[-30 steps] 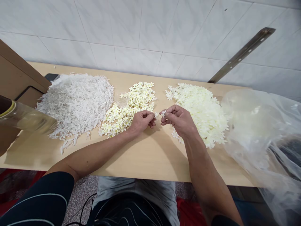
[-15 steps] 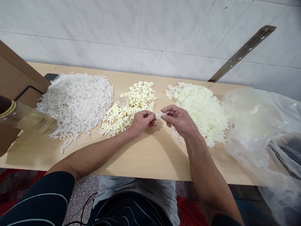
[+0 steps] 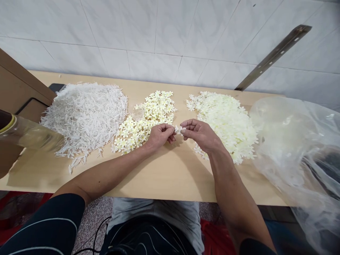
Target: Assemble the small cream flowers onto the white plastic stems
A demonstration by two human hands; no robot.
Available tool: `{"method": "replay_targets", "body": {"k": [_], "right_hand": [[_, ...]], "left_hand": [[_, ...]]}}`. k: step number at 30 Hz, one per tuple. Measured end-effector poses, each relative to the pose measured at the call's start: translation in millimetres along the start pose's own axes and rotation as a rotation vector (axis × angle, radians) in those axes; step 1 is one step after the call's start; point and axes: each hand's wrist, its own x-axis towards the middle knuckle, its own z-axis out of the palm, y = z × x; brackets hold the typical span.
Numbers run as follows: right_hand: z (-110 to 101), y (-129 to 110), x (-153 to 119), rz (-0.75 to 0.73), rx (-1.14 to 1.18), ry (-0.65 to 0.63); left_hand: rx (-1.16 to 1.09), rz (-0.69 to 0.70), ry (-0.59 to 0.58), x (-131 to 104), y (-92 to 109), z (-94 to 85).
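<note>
Between my two hands is a small white flower (image 3: 178, 130), pinched from both sides above the table's middle. My left hand (image 3: 162, 135) is closed at its left edge, thumb against the fingers. From the right, my right hand (image 3: 198, 134) pinches the flower's other side with thumb and fingertips. Yellow-centred flowers (image 3: 135, 130) lie in a loose pile beside and behind my left hand. A larger heap of pale flowers (image 3: 228, 122) spreads behind and right of my right hand. Thin white stems (image 3: 89, 115) form a big mound further left.
A clear plastic bag (image 3: 287, 141) covers the table's right end and hangs over its edge. At the far left are a transparent jar (image 3: 34, 134) and a brown box (image 3: 16, 81). A metal strip (image 3: 273, 56) leans against the tiled wall.
My right hand has shifted very slightly left, still at the flower. The whole view has moved a little.
</note>
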Motion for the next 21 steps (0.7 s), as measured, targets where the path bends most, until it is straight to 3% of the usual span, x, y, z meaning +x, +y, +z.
{"method": "replay_targets", "body": {"k": [9, 18, 21], "right_hand": [[0.9, 14.2, 4.9, 0.066, -0.172, -0.024], [-4.9, 15.3, 2.5, 0.136, -0.272, -0.125], [-3.9, 14.3, 2.7, 0.106, -0.263, -0.061]], "left_hand": [[-0.042, -0.025, -0.024, 0.3, -0.1, -0.7], [-0.121, -0.032, 0.028, 2.0, 6.0, -0.9], [-0.124, -0.029, 0.041, 1.7, 6.7, -1.1]]}}
